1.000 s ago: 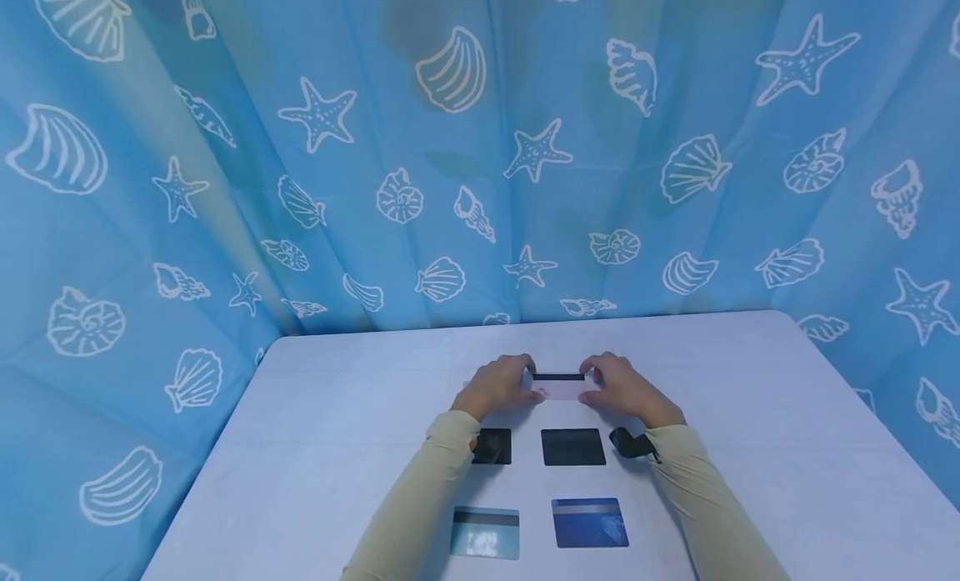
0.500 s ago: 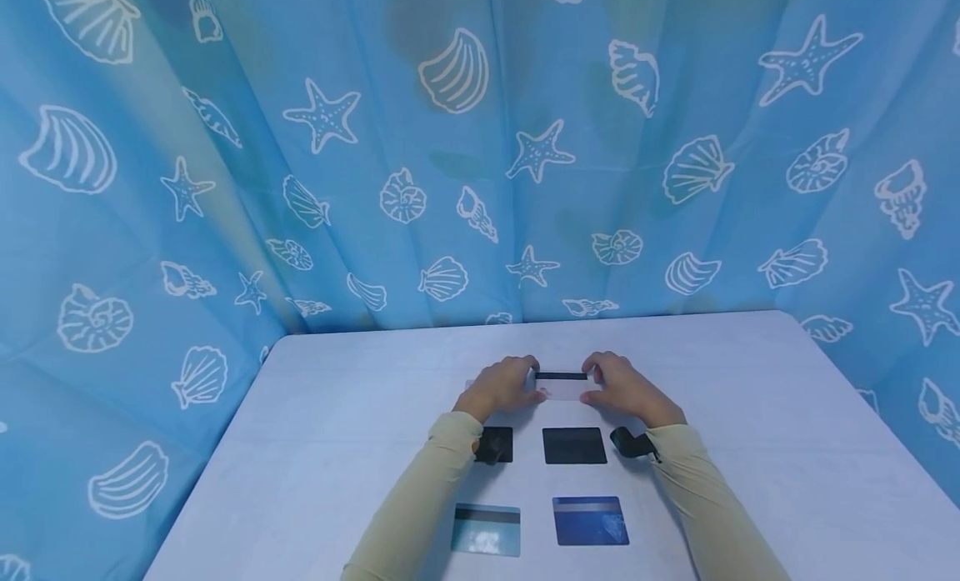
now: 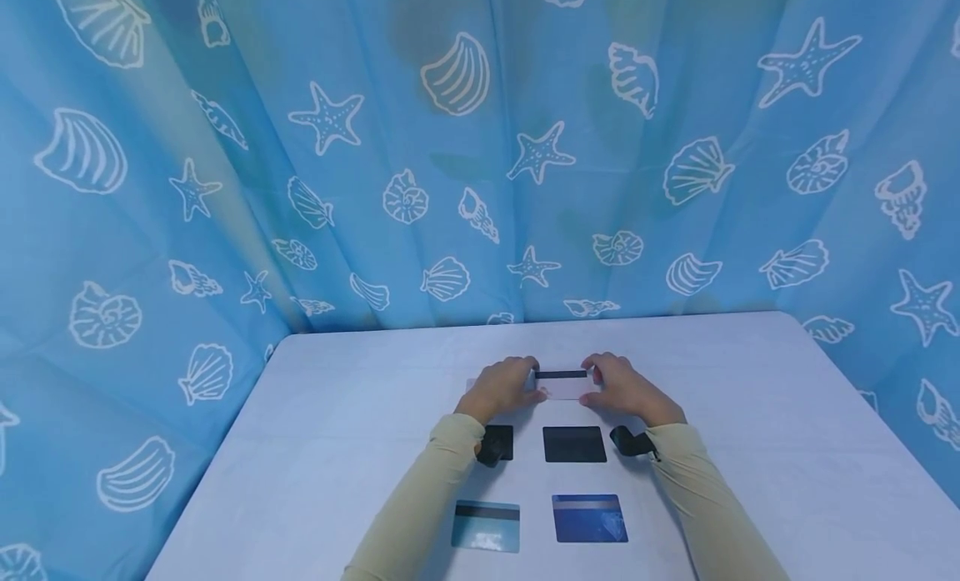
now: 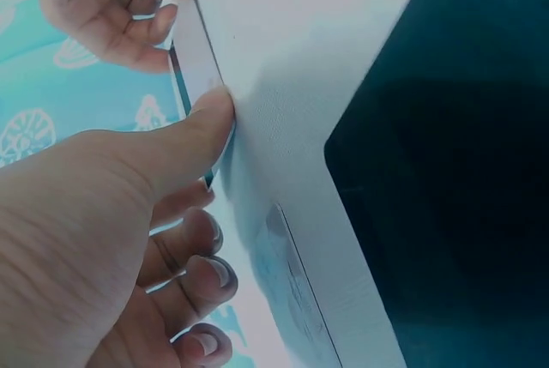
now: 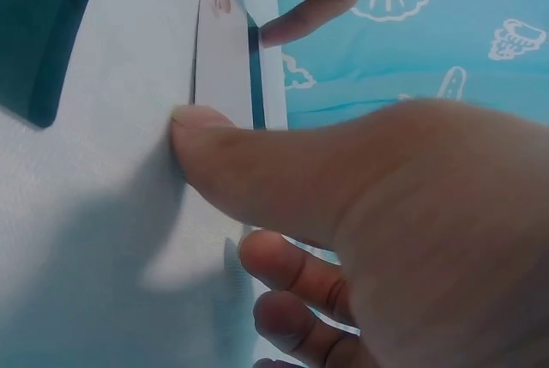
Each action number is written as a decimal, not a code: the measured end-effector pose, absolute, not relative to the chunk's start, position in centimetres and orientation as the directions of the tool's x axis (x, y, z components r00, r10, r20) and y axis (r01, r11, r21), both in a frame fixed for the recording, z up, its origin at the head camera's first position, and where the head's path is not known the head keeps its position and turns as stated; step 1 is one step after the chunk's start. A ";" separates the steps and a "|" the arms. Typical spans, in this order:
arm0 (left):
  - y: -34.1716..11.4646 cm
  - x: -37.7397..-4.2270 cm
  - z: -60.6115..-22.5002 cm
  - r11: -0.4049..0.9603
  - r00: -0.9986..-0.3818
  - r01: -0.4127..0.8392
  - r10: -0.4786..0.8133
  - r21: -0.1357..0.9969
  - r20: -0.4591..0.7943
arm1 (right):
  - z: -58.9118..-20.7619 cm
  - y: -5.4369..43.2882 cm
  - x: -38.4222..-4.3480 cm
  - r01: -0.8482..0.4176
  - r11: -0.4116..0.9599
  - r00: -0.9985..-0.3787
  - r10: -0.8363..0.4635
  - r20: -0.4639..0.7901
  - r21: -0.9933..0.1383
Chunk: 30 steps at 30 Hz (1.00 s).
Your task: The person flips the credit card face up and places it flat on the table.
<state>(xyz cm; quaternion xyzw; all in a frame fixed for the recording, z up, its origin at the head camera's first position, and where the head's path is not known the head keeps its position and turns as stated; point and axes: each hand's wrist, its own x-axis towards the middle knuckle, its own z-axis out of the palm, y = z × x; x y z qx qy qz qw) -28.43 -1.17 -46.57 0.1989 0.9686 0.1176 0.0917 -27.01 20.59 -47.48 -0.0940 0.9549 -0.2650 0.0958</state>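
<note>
In the head view, a pale card with a black stripe [image 3: 562, 386] is held between both hands at the far middle of the table. My left hand [image 3: 498, 387] pinches its left end, thumb on the near edge and fingers at the far edge. My right hand [image 3: 624, 389] grips the right end the same way. The left wrist view shows the left thumb [image 4: 210, 123] on the card's near edge, with the other fingers curled below. Another pale card [image 4: 296, 299] lies on the table beside the left hand, largely covered by it in the head view.
Nearer on the white table [image 3: 337, 448] lie a black card [image 3: 575, 444] and a second black card [image 3: 507, 435], partly covered by the left wrist camera. Closer still are a light blue card [image 3: 485, 533] and a dark blue card [image 3: 590, 523]. A seashell-patterned curtain [image 3: 480, 189] stands behind.
Both hands keep their hold on the pale card in the same spot. The left wrist camera now covers more of the left black card. The head view has shifted slightly.
</note>
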 end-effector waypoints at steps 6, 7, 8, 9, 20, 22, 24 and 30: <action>-1.1 -28.2 -46.4 0.897 -0.903 0.367 0.407 0.248 -0.137 | -47.1 20.5 -26.7 -0.114 0.846 -0.965 -0.219 -0.146 -0.521; -1.1 -28.2 -46.4 0.898 -0.903 0.366 0.406 0.244 -0.138 | -47.1 20.5 -26.7 -0.109 0.845 -0.965 -0.216 -0.147 -0.524; -1.0 -28.2 -46.4 0.900 -0.904 0.365 0.404 0.240 -0.140 | -47.0 20.5 -26.6 -0.112 0.845 -0.965 -0.217 -0.144 -0.524; -1.0 -28.2 -46.4 0.900 -0.904 0.364 0.403 0.238 -0.141 | -47.0 20.5 -26.6 -0.111 0.844 -0.966 -0.215 -0.142 -0.525; -1.2 -28.3 -46.7 0.892 -0.896 0.373 0.418 0.255 -0.149 | -46.5 20.7 -26.3 -0.131 0.841 -0.965 -0.229 -0.126 -0.525; -1.2 -28.3 -46.7 0.892 -0.895 0.376 0.419 0.250 -0.149 | -46.4 20.8 -26.3 -0.129 0.837 -0.965 -0.229 -0.128 -0.531; -1.2 -28.3 -46.7 0.892 -0.895 0.377 0.421 0.250 -0.151 | -46.4 20.9 -26.2 -0.138 0.835 -0.963 -0.240 -0.126 -0.532; -1.5 -28.4 -46.4 0.884 -0.889 0.380 0.430 0.273 -0.155 | -45.8 20.9 -26.2 -0.147 0.834 -0.961 -0.248 -0.123 -0.532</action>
